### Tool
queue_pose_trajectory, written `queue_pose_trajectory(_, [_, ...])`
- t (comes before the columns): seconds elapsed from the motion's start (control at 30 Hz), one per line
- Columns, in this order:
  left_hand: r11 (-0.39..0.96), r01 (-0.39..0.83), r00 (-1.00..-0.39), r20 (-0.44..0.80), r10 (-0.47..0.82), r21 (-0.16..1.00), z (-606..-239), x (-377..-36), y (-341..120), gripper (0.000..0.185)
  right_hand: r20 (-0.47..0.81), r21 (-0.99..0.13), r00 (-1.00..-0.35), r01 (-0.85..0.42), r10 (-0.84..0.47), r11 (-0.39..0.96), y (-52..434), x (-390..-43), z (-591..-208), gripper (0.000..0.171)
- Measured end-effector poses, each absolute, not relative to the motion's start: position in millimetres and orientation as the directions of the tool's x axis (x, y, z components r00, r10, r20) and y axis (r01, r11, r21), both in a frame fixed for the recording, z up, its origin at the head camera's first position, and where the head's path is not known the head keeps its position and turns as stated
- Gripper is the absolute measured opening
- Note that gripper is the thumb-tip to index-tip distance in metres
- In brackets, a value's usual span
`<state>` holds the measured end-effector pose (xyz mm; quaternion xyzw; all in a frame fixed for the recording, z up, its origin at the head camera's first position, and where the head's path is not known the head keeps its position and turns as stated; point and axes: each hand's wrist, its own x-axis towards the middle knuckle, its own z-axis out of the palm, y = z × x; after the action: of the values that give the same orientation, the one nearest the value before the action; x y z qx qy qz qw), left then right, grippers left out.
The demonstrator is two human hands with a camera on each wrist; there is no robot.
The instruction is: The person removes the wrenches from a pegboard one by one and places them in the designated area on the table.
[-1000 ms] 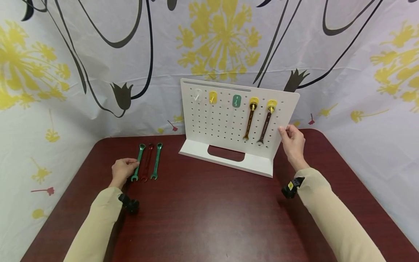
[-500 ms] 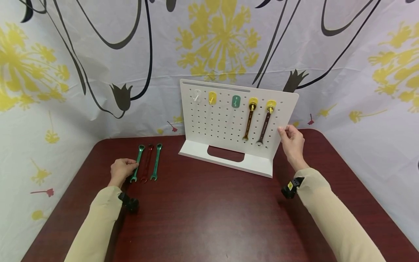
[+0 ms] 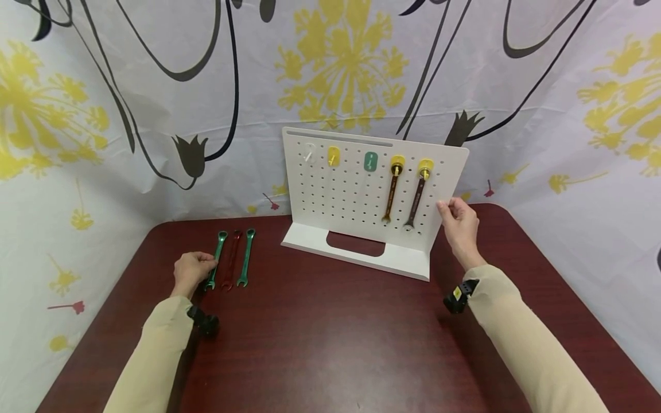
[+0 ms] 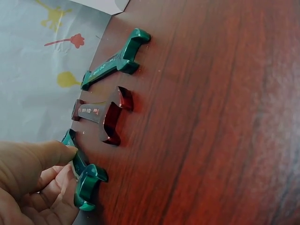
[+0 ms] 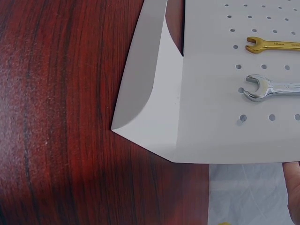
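Green combination wrench (image 3: pixel 219 249), left side of bench (image 3: pixel 320 327): I pinch it in the left hand (image 3: pixel 191 269); red wrench (image 3: pixel 232 261), another green wrench (image 3: pixel 247 257) alongside. Beyond, right hand (image 3: pixel 461 226) pinches right edge of white pegboard (image 3: pixel 322 179); gold wrench (image 5: pixel 276 45), chrome wrench (image 5: pixel 274 88) hanging.

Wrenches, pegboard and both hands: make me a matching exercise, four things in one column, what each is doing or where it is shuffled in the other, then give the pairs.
Column one
1. Left hand
2. Right hand
3. Red wrench
4. Silver wrench

Column two
A. Hangs beside the gold wrench
B. Pinches a green wrench
C. Holds the pegboard by its side edge
D. Lies between two green wrenches

Pairs: 1-B, 2-C, 3-D, 4-A
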<state>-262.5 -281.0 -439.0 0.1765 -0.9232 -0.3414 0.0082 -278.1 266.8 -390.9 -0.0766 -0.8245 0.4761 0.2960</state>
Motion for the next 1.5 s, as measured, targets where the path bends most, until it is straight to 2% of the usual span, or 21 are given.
queue_pose_trajectory(0.67, [0.722,-0.304,-0.939,-0.069,-0.337,0.622,-442.7,-260.9,-282.2,0.030,0.416,-0.824,-0.810,-0.143,0.414,0.549,266.7,-279.0,-392.2,0.031])
queue_pose_trajectory(0.87, [0.732,-0.206,-0.946,0.059,-0.319,0.650,-443.3,-260.6,-276.9,0.033,0.423,-0.818,-0.812,-0.151,0.403,0.555,267.2,-278.4,-390.9,0.032])
queue_pose_trajectory(1.1, [0.672,-0.080,-0.930,0.188,-0.317,0.736,-436.7,-265.8,-249.0,0.037,0.438,-0.812,-0.804,-0.162,0.403,0.560,268.2,-278.3,-389.7,0.032])
queue_pose_trajectory(1.5, [0.484,0.105,-0.947,0.236,-0.218,0.869,-421.3,-268.0,-176.9,0.036,0.425,-0.819,-0.808,-0.151,0.408,0.554,267.0,-278.4,-390.1,0.032])
